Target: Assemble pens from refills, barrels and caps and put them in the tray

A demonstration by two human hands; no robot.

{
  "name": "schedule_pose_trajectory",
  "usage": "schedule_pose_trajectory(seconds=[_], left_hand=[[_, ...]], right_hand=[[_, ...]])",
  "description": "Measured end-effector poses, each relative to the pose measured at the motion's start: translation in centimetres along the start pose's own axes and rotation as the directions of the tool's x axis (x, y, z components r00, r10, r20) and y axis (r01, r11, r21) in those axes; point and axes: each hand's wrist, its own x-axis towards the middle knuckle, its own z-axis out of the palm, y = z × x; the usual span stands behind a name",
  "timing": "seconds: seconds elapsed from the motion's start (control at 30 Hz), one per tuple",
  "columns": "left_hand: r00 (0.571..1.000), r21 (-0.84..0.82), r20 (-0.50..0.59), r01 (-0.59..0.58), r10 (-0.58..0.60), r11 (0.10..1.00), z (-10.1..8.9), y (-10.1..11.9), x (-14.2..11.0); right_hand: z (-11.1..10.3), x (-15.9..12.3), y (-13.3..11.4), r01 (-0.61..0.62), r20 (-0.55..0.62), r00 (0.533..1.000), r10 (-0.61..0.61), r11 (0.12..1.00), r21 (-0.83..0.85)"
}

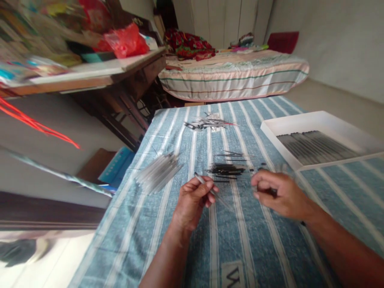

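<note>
My left hand [196,196] pinches a slim pen barrel [207,187], pale with a dark upper end, slanting down to the right. My right hand [276,194] is curled with thumb and fingertips close together beside some small black pieces [263,164]; motion blur hides what it holds, if anything. Between and beyond the hands lies a heap of thin black sticks [228,169], like pen refills, with a few loose ones around it. To the left is a bundle of pale, translucent barrels [159,172] lying side by side.
A white open box [295,158] at the right holds a row of grey, dark-tipped pens [315,147]. Mixed thin parts [210,123] lie at the table's far end. A striped blue cloth [135,240] covers the table. Beyond stand a cluttered desk [99,82] and a bed [234,80].
</note>
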Motion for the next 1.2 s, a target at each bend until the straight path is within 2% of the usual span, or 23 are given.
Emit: schedule_pose_trajectory(seconds=[0.1,0.23,0.33,0.47,0.77,0.9,0.97,1.07,1.2], left_hand=[[1.000,-0.123,-0.003,-0.009,0.009,0.992,-0.1,0.1,0.1],[1.000,-0.212,-0.016,-0.017,0.014,0.977,-0.3,0.2,0.2],[0.999,-0.242,-0.026,-0.028,0.022,0.970,-0.3,0.3,0.1],[0.999,-0.250,-0.025,-0.039,0.034,0.968,-0.2,0.3,0.0],[0.999,-0.216,-0.031,-0.033,0.027,0.976,0.1,-0.2,0.1],[1.000,-0.207,-0.006,-0.020,0.019,0.978,0.3,-0.4,0.0],[1.000,-0.212,-0.009,-0.009,0.007,0.977,0.4,-0.4,-0.1],[1.000,-0.218,-0.024,0.006,-0.012,0.976,0.4,-0.5,0.0],[0.998,-0.206,-0.062,0.012,-0.025,0.978,0.6,-0.8,0.1]], right_hand=[[1.7,-0.4,-1.0,0.040,-0.012,0.999,-0.038,0.962,0.271],[3.1,-0.6,-0.9,-0.041,-0.011,0.998,0.057,0.833,0.552],[3.8,-0.7,-0.6,-0.060,-0.020,0.995,0.097,0.752,0.657],[4.5,-0.9,-0.7,-0.040,-0.066,0.991,0.120,0.717,0.695],[5.3,-0.6,-1.2,-0.056,-0.077,0.986,0.146,0.735,0.676],[5.5,-0.4,-1.3,-0.032,-0.103,0.988,0.119,0.789,0.613],[5.5,-0.4,-1.1,0.008,-0.144,0.986,0.079,0.853,0.521],[5.5,-0.5,-0.5,0.074,-0.183,0.983,-0.022,0.956,0.283],[5.5,-0.6,0.1,0.169,-0.183,0.970,-0.158,0.985,0.046]])
